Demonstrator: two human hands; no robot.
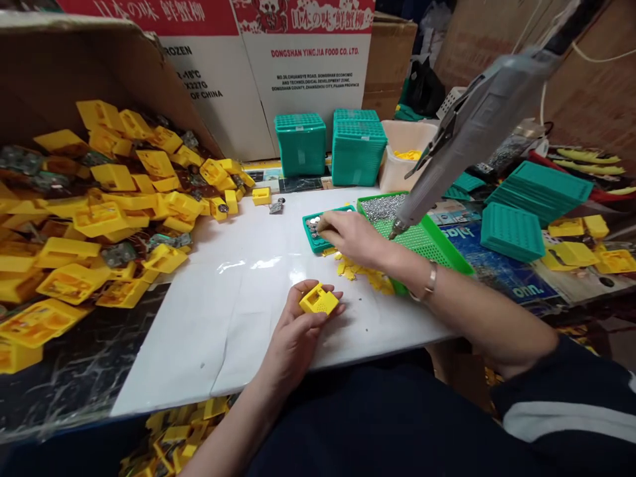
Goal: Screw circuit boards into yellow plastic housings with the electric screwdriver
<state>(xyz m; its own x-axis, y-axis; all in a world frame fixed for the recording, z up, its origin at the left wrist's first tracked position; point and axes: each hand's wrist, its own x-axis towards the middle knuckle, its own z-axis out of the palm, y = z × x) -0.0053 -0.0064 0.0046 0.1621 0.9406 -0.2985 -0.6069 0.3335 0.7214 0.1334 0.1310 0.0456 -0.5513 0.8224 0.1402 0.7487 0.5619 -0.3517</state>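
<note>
At the left, an open carton [64, 59] spills yellow casings [114, 222] and circuit boards [118, 254]. The left hand [295, 331] clasps a yellow case [320, 303] above the white board [238, 318]. Farther right, the right hand's [350, 235] fingers reach into a teal tray [315, 245] of round silver discs [313, 221]; whether they pinch one cannot be told. Behind, a cream tub [393, 173] holds yellow pieces [408, 155]. A grey power driver [462, 126] hangs across the green basket [437, 254] of small metal parts [381, 207], partly blocking it
</note>
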